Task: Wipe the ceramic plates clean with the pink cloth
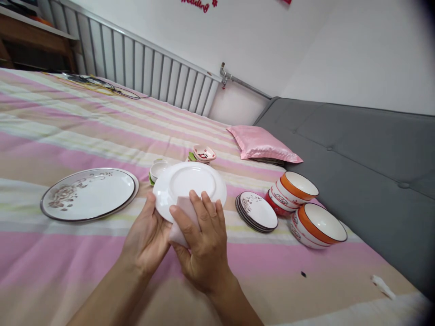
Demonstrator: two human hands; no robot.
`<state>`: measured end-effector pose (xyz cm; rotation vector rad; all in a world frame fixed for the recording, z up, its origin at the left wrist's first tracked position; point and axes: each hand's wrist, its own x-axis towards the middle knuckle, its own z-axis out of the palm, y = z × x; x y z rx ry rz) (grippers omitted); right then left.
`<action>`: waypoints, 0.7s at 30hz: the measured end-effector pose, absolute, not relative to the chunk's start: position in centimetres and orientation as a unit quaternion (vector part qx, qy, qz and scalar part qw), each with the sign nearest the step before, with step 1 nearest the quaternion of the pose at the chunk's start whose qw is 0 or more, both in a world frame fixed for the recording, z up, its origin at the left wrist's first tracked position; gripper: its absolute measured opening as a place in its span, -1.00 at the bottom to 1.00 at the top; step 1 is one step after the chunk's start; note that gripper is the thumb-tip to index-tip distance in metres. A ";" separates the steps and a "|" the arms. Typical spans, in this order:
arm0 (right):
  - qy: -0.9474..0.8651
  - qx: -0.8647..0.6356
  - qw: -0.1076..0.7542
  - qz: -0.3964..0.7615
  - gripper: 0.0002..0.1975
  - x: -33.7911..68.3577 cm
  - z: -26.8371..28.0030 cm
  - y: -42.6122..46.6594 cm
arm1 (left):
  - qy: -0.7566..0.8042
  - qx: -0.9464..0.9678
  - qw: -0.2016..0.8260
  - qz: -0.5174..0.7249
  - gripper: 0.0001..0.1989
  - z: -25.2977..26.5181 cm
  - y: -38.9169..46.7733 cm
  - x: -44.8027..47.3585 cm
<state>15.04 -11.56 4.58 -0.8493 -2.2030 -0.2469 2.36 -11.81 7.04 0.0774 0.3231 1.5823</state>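
Note:
A white plate point(193, 174) is held up over the bed, its underside with the foot ring facing me. My left hand point(147, 240) grips the plate by its left edge, thumb at the rim. Against the plate's near side, my right hand point(205, 240) presses a pale pinkish cloth point(185, 213), fingers laid over it. Part of the cloth is hidden under the fingers. Left of my hands lie oval plates point(91, 194) with a brown flower pattern, one on another. To the right sits a stack of small round plates point(258, 210) with dark rims.
Orange-rimmed bowls point(317, 226) and stacked bowls point(288, 192) stand at the right, beside the grey headboard point(356, 149). Small dishes point(204, 154) and a small white bowl point(158, 170) are behind the plate. Farther back are a pink pillow point(263, 142), cables point(102, 86) and a radiator point(142, 59).

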 end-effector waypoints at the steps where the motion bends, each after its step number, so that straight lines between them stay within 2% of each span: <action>1: -0.862 -0.330 0.375 -0.091 -0.51 15.0 4.5 -11.5 | 0.149 0.039 0.692 0.705 -0.45 7.1 -11.9 2.5; 11: -0.855 -0.339 0.391 -0.033 -0.54 14.9 4.3 -11.5 | 0.247 0.042 0.696 0.673 -0.56 7.5 -13.0 5.3; 21: -0.829 -0.350 0.435 0.026 -0.53 15.5 4.2 -11.0 | 0.304 0.123 0.688 0.647 -0.55 6.7 -13.5 6.8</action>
